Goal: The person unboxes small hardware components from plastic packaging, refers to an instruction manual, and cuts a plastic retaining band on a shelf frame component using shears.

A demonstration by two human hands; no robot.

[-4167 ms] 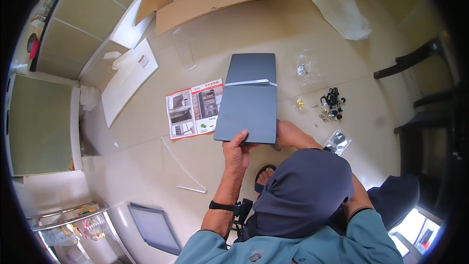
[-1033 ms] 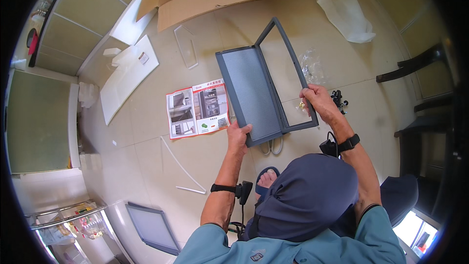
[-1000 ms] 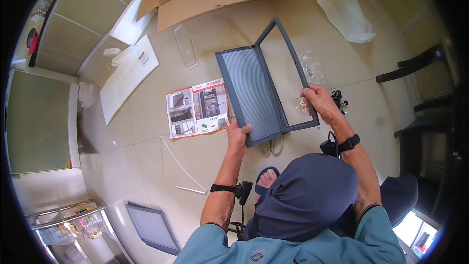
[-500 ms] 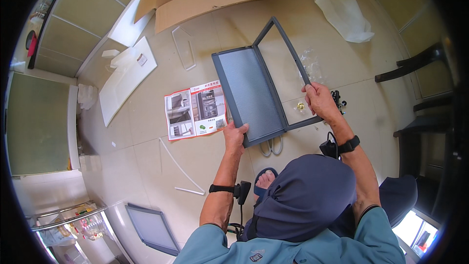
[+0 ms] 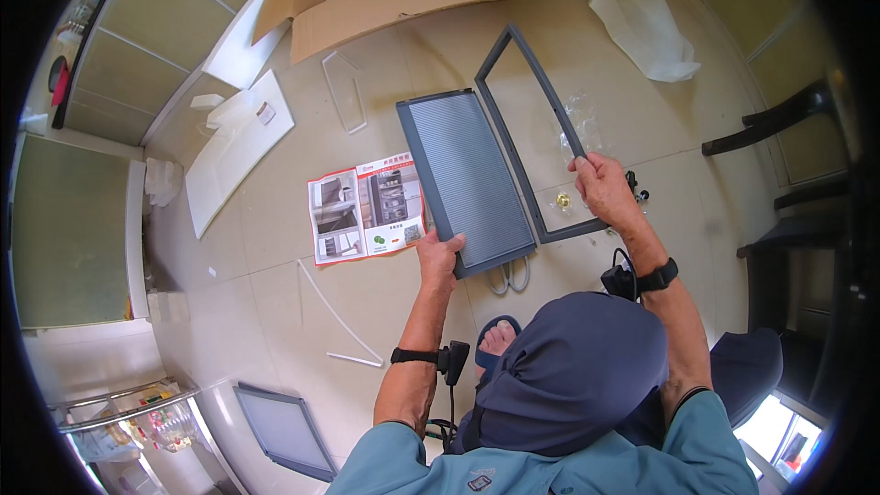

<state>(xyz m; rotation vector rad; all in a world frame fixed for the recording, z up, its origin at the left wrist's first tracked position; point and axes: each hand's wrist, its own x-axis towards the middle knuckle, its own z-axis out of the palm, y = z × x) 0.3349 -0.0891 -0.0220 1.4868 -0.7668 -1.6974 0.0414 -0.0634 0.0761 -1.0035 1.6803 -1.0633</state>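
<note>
The left hand (image 5: 439, 260) grips a dark-grey, ribbed rectangular panel (image 5: 472, 174) ahead of it; the right hand (image 5: 605, 191) grips an open, dark-grey rectangular frame (image 5: 553, 103) just right of the panel, long axes roughly parallel, running away

Beige tiled floor (image 5: 247, 330), dark chair (image 5: 796, 112)

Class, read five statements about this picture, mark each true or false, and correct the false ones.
1. The left hand holds the ribbed grey panel. True.
2. The right hand is empty. False: it holds a dark grey frame.
3. The printed leaflet lies to the right of the ribbed grey panel. False: it lies to its left.
4. Gold-coloured parts show through the frame's opening. True.
5. The cardboard box is closed. False: it stands open.
</note>
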